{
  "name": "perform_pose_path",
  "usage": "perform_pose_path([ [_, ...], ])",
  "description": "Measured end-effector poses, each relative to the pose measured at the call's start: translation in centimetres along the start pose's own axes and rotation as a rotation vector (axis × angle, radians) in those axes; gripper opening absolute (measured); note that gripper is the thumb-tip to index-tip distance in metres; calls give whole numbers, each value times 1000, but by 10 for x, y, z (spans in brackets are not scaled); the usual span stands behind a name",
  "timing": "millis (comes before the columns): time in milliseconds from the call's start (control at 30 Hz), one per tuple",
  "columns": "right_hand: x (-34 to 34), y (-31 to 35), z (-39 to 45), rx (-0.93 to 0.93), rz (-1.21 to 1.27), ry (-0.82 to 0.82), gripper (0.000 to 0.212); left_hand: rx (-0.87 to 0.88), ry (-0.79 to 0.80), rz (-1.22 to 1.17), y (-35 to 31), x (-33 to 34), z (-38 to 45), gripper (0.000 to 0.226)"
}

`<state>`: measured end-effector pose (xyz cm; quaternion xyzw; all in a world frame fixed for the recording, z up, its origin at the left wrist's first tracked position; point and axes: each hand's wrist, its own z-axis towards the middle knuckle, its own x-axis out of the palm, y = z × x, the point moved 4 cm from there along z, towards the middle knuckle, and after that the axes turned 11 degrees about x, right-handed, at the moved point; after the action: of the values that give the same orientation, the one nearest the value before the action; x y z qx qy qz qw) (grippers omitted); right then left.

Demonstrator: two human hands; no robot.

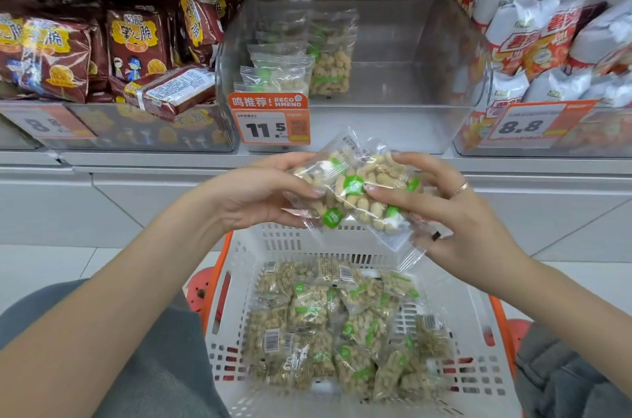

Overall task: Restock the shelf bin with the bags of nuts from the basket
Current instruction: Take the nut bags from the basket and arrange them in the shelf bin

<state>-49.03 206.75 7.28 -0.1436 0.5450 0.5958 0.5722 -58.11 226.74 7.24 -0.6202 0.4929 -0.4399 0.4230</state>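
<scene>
Head view shows both hands raised between the basket (239, 284) below and the clear bin (444, 51) above, sharing a small bundle of nut bags (355, 192). The left hand (260, 193) curls round the bundle's near-left end, thumb on top and fingertips tucked under. The right hand (455, 209) pinches the other end, with its forefinger and thumb across the clear wrap and the remaining fingers arched behind; a ring (461, 187) sits on one of them. Neither hand is slack: both sets of fingers are closed on the bags.

The bundle looks like several packs overlapped, loose tails hanging under the right fingers. The step in hand appears to be squaring this handful before it goes up. To do that well, the packs should be lined up edge to edge while both hands have them, then one hand should take the whole stack firmly so nothing slides from the slick film. The bin's front wall stands just above the fingertips, so the lift needs to clear that lip, then set the packs upright beside the stocked bags (307, 62) at the bin's left, filling toward the bare right side.

Both forearms angle inward and upward, wrists bent slightly back, palms half facing each other. Many more bags (342, 325) lie beneath the wrists in the basket.
</scene>
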Motion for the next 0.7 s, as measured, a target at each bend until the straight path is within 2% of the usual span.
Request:
perform_pose_path([
  [100,-1,1,-2,-77,-108,-16,54,47,-95,-71,-2,-5,2,35],
  [167,0,1,-3,-123,-169,1,68,112,-158,-114,-5,-7,3,12],
  [200,0,0,-4,-145,-193,4,74,132,-179,-116,-5,-8,4,7],
  [233,1,1,-5,-177,-211,3,73,135,-203,-104,-6,-9,4,7],
  [300,3,4,-8,-267,-243,-20,58,114,-256,-84,-5,-10,4,5],
  [367,3,10,-11,-354,-276,-54,40,70,-250,-77,-2,-5,2,11],
  [467,5,18,-13,-403,-279,-51,35,-20,-162,-3,6,11,-1,30],
  [600,9,21,-10,-357,-221,12,53,-33,-130,-31,9,21,-7,53],
  [700,5,23,-7,-245,-130,107,74,-13,4,-129,3,16,-10,82],
])
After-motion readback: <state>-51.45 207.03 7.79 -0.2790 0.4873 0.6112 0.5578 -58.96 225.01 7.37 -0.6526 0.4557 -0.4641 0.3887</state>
